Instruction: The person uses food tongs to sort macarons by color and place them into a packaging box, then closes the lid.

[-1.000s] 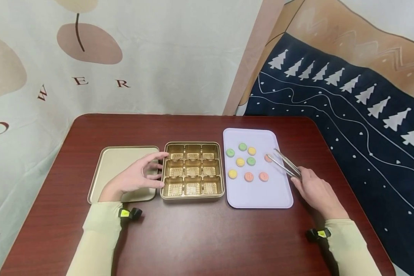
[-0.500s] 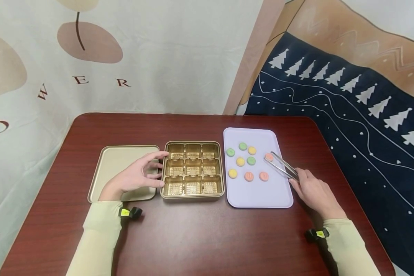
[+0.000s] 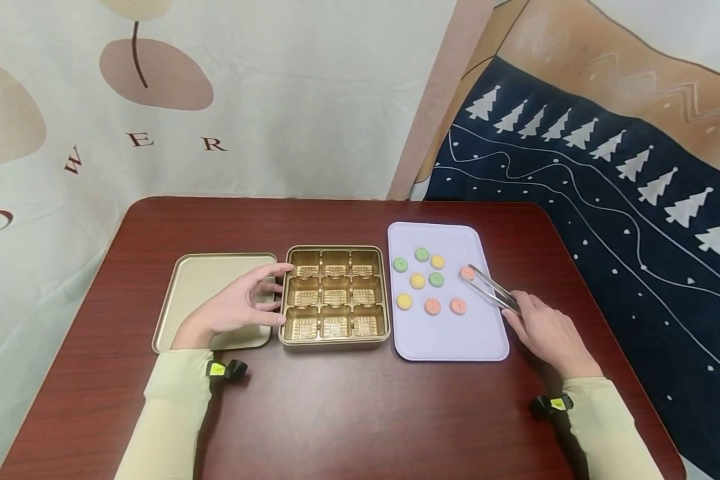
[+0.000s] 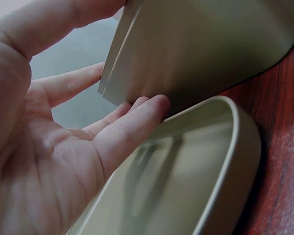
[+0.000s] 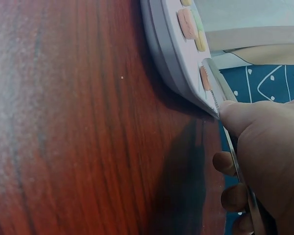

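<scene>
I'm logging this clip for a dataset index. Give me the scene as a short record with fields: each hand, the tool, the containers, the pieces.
left hand: open, fingers resting against the gold tray's left edge, over the tin lid
right hand: grips metal tongs
tongs tips: at an orange piece; closed on it or not, cannot tell
gold tray: nine compartments, all empty
lilac tray: nine round pieces, green, yellow, orange
surface: dark red wooden table
</scene>
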`<state>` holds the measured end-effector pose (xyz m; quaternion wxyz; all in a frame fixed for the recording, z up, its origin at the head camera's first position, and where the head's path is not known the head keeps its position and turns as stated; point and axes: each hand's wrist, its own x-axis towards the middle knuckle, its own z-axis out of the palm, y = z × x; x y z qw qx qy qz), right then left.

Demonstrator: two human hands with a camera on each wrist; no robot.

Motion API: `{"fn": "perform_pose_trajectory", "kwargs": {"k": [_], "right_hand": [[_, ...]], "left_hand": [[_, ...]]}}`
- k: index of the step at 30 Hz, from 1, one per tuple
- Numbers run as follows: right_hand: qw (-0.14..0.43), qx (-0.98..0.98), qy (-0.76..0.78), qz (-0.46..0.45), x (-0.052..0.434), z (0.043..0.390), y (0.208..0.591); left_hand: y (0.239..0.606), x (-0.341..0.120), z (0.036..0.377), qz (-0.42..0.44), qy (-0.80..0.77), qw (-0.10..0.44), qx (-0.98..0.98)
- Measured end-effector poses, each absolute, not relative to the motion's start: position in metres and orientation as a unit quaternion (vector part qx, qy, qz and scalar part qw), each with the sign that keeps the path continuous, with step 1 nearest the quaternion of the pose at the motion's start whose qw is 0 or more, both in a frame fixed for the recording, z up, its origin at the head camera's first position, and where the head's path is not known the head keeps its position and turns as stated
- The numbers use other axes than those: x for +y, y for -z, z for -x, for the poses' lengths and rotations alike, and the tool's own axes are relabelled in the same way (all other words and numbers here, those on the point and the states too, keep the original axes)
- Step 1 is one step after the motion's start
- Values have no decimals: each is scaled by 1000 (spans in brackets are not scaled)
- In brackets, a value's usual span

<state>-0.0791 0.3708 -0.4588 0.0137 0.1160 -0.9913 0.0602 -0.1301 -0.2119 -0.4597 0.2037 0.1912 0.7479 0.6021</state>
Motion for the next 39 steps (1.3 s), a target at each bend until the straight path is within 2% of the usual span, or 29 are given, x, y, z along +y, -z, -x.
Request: {"fn": "perform_pose_trajectory", "kwargs": {"k": [26,39], "right_hand": [[11,-991,-65,-115,371,81,457],[63,-984,-77,-144,363,88,438]], "left_hand": [[462,-212,132,-192,-605,203,745],[460,-212,132,-188,-608,208,743]]}}
